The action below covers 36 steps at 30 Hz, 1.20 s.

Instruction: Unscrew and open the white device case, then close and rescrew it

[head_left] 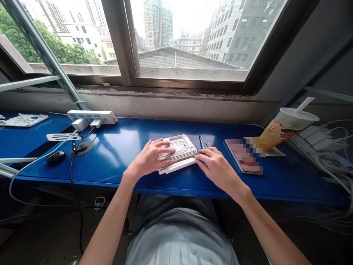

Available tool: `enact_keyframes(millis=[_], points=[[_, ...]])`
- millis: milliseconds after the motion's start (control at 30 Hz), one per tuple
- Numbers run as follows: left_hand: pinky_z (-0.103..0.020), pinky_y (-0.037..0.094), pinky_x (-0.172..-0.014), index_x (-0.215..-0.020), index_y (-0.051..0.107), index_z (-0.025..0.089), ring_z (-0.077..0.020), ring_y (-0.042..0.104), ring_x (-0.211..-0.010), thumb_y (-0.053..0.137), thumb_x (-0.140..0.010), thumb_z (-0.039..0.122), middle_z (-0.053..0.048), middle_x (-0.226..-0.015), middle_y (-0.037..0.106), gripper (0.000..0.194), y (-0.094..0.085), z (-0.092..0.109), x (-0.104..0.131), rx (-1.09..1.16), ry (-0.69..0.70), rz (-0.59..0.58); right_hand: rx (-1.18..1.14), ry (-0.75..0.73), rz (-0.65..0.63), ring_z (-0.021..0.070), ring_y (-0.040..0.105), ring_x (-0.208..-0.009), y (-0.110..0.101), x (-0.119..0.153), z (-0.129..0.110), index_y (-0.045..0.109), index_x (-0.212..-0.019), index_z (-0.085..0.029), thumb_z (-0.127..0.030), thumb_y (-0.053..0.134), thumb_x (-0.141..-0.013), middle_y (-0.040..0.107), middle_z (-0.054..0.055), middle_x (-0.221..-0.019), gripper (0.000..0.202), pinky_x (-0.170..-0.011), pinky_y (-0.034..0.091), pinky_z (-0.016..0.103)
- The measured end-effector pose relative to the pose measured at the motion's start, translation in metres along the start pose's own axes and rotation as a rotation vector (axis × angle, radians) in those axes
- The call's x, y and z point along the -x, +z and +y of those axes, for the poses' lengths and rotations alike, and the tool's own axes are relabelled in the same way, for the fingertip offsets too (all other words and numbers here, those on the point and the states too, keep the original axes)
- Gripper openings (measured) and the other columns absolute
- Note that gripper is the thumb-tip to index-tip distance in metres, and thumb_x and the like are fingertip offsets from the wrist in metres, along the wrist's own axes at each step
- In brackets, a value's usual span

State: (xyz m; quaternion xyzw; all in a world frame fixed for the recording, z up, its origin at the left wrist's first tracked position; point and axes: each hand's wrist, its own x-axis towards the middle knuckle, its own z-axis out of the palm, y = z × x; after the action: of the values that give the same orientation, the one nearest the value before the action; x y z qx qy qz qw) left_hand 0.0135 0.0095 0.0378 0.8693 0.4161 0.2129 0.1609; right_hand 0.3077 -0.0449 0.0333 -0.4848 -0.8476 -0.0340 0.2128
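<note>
A white perforated plastic tray (180, 146) lies on the blue table, with a narrow white strip-like piece (180, 165) along its near side. My left hand (154, 155) rests over the tray's left part, its fingers spread across the surface. At the right end of the tray and strip is my right hand (213, 162), its fingers bent and close together near the corner; whatever they may hold is too small to make out. Just beyond that hand lie a dark pen-like tool (201, 141) and a thin metal tool (207, 143).
On the right are a phone (238, 156) and a drink cup (281, 129) with a straw. A power strip (92, 116), black mouse (56, 156), round stand (82, 148) and cables occupy the left. The blue table's (110, 176) front edge runs before my body.
</note>
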Motion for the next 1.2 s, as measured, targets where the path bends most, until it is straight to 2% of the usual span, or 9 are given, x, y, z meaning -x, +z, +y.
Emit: enact_keyframes(millis=[67, 133, 267, 433, 600, 700, 800, 1000, 1200], points=[[-0.059, 0.029, -0.129, -0.137, 0.073, 0.033, -0.0333, 0.047, -0.153, 0.061, -0.104, 0.051, -0.008, -0.155, 0.061, 0.04, 0.007, 0.006, -0.002, -0.085, -0.016, 0.051, -0.014, -0.014, 0.001, 0.0342, 0.066, -0.124, 0.001, 0.0, 0.0, 0.079, -0.116, -0.017, -0.017, 0.058, -0.107, 0.076, 0.015, -0.124, 0.022, -0.092, 0.067, 0.05], [-0.066, 0.029, -0.127, -0.143, 0.069, 0.029, -0.0369, 0.047, -0.152, 0.052, -0.108, 0.049, -0.012, -0.155, 0.06, 0.044, 0.014, 0.017, -0.005, -0.184, -0.047, 0.091, -0.024, -0.024, 0.005, 0.0327, 0.067, -0.12, 0.003, -0.001, -0.001, 0.078, -0.115, -0.017, -0.014, 0.06, -0.106, 0.078, 0.014, -0.118, 0.021, -0.094, 0.066, 0.05], [-0.079, 0.023, -0.123, -0.151, 0.06, 0.025, -0.0455, 0.041, -0.154, 0.048, -0.109, 0.049, -0.018, -0.158, 0.055, 0.05, 0.023, 0.035, -0.008, -0.277, -0.087, 0.081, -0.027, -0.037, 0.022, 0.0318, 0.07, -0.113, 0.005, -0.002, -0.005, 0.078, -0.11, -0.016, -0.009, 0.058, -0.105, 0.079, 0.013, -0.111, 0.022, -0.095, 0.064, 0.051], [-0.072, 0.027, -0.125, -0.152, 0.058, 0.027, -0.0445, 0.037, -0.157, 0.049, -0.108, 0.053, -0.017, -0.163, 0.051, 0.052, 0.022, 0.036, -0.006, -0.283, -0.094, 0.049, -0.027, -0.025, 0.053, 0.0307, 0.071, -0.105, 0.01, 0.0, -0.016, 0.077, -0.106, -0.015, -0.011, 0.055, -0.107, 0.078, 0.015, -0.109, 0.023, -0.087, 0.064, 0.047], [-0.074, 0.021, -0.126, -0.16, 0.051, 0.028, -0.0461, 0.029, -0.162, 0.046, -0.107, 0.062, -0.016, -0.171, 0.042, 0.063, 0.019, 0.035, -0.005, -0.265, -0.124, 0.02, -0.049, -0.041, 0.049, 0.0275, 0.071, -0.101, 0.006, 0.001, -0.025, 0.077, -0.103, -0.017, -0.013, 0.058, -0.107, 0.078, 0.012, -0.103, 0.02, -0.088, 0.063, 0.043], [-0.073, 0.019, -0.128, -0.161, 0.051, 0.03, -0.0452, 0.028, -0.162, 0.046, -0.106, 0.065, -0.015, -0.172, 0.041, 0.065, 0.02, 0.034, -0.005, -0.246, -0.123, 0.024, -0.048, -0.016, 0.05, 0.0274, 0.072, -0.104, -0.005, 0.0, -0.019, 0.077, -0.109, -0.017, -0.017, 0.06, -0.107, 0.08, 0.011, -0.105, 0.017, -0.089, 0.063, 0.042], [-0.071, 0.018, -0.129, -0.161, 0.051, 0.033, -0.0433, 0.029, -0.163, 0.047, -0.105, 0.067, -0.012, -0.172, 0.041, 0.066, 0.021, 0.033, -0.005, -0.225, -0.124, 0.045, 0.098, 0.077, 0.053, 0.032, 0.071, -0.106, -0.011, 0.001, -0.006, 0.077, -0.119, -0.016, -0.024, 0.057, -0.108, 0.08, 0.014, -0.11, 0.023, -0.083, 0.064, 0.046], [-0.075, 0.014, -0.128, -0.162, 0.05, 0.034, -0.0462, 0.028, -0.162, 0.048, -0.101, 0.075, -0.011, -0.173, 0.04, 0.074, 0.026, 0.031, -0.006, -0.23, -0.115, 0.067, 0.276, 0.122, 0.047, 0.0379, 0.068, -0.099, 0.003, 0.002, 0.009, 0.077, -0.12, -0.015, -0.034, 0.049, -0.109, 0.076, 0.021, -0.106, 0.036, -0.076, 0.062, 0.052], [-0.07, 0.014, -0.13, -0.16, 0.053, 0.035, -0.0441, 0.029, -0.162, 0.056, -0.098, 0.075, -0.01, -0.173, 0.041, 0.074, 0.024, 0.026, -0.007, -0.237, -0.071, 0.053, 0.348, 0.122, 0.011, 0.0381, 0.066, -0.101, 0.011, 0.001, 0.009, 0.075, -0.122, -0.013, -0.03, 0.052, -0.107, 0.074, 0.022, -0.108, 0.033, -0.077, 0.062, 0.049]])
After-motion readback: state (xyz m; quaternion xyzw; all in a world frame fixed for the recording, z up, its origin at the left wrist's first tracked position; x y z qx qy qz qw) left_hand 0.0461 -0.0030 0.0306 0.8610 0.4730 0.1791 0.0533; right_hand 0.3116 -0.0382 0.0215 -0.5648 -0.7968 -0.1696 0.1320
